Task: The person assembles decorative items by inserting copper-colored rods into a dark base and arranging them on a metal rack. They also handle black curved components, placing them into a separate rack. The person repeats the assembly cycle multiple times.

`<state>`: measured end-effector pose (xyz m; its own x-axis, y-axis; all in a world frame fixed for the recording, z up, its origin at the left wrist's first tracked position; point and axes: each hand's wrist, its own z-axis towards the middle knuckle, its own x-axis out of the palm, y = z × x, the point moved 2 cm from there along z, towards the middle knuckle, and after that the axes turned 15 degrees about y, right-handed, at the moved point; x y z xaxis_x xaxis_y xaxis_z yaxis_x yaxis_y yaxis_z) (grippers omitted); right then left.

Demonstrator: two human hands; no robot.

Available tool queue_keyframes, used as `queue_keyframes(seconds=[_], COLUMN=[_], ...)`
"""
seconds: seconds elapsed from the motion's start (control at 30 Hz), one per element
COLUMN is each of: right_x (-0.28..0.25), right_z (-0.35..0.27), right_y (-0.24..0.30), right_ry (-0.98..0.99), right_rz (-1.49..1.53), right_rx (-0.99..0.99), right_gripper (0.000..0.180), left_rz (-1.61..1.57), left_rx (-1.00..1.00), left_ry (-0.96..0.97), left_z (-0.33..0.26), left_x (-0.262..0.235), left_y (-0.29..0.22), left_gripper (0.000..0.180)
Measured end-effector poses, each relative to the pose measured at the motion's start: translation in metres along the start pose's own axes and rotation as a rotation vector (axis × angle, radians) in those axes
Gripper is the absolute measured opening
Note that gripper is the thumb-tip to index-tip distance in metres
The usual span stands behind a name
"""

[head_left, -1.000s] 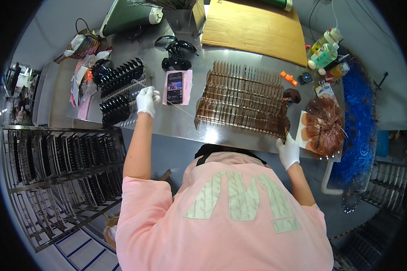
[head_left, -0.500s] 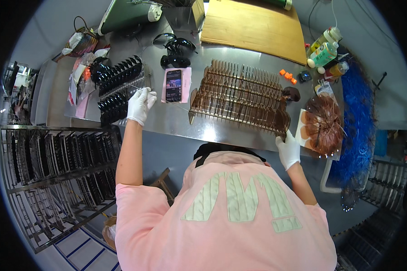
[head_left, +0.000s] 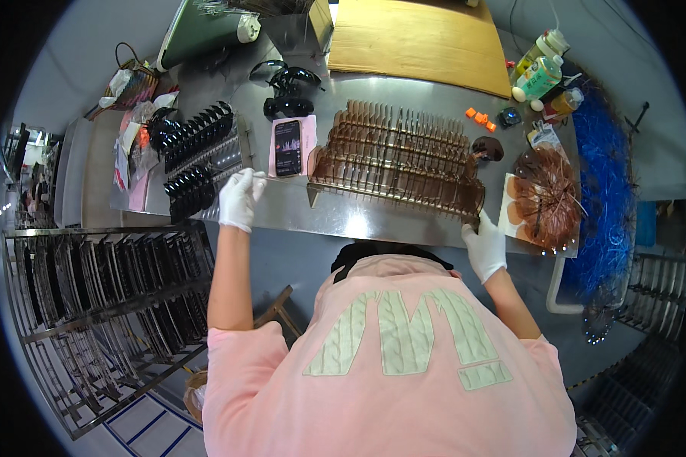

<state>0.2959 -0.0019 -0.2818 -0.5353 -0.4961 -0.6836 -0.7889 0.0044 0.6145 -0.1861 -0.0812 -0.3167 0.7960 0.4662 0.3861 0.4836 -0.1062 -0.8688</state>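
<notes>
My left hand (head_left: 241, 199), in a white glove, is raised over the table's front edge with thumb and fingertips pinched together. A thin pale line runs from its fingertips toward the brown rack; I cannot make out what it is. In front of me stands a metal rack (head_left: 313, 196) filled with rows of brown, toothed hair claw clip pieces (head_left: 396, 152). My right hand (head_left: 486, 245), also gloved, closes on the rack's near right corner. Left of my left hand, glossy black claw clip pieces (head_left: 190, 190) sit in rows on another rack (head_left: 229, 156).
A phone (head_left: 288, 148) lies on pink paper between the racks. Black clips (head_left: 290, 87) sit behind it. At the back are cardboard (head_left: 419, 46) and bottles (head_left: 540, 76); orange pieces (head_left: 480, 119) and a brown bundle (head_left: 547, 196) lie right. Shelving (head_left: 114, 282) stands lower left.
My left hand has drawn back toward me and away from the black clip pieces. My right hand stays at the brown rack's corner. The whole view has shifted slightly.
</notes>
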Motion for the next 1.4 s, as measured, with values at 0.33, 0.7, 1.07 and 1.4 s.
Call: queue_keyframes(seconds=[0.33,0.7,1.07,1.4], right_x=[0.002,0.007,0.087,0.048], right_z=[0.0,0.0,0.058,-0.018], right_y=[0.008,0.008,-0.046,-0.048], right_ry=[0.005,0.001,-0.013,-0.029], right_rz=[0.005,-0.038,-0.231,-0.505], right_rx=[-0.019,-0.043,-0.063,-0.353], right_gripper=[0.052,0.065,0.089,0.071], left_rz=[-0.205,0.452,0.734,1.204], left_rx=[-0.081,-0.069,-0.043,0.081], left_ry=[0.048,0.028,-0.086,-0.096], left_z=[-0.011,-0.014,-0.013,0.001], left_x=[-0.03,0.027,0.067,0.034], left_y=[-0.024,0.009,0.133,0.162], left_gripper=[0.041,0.035,0.064,0.037])
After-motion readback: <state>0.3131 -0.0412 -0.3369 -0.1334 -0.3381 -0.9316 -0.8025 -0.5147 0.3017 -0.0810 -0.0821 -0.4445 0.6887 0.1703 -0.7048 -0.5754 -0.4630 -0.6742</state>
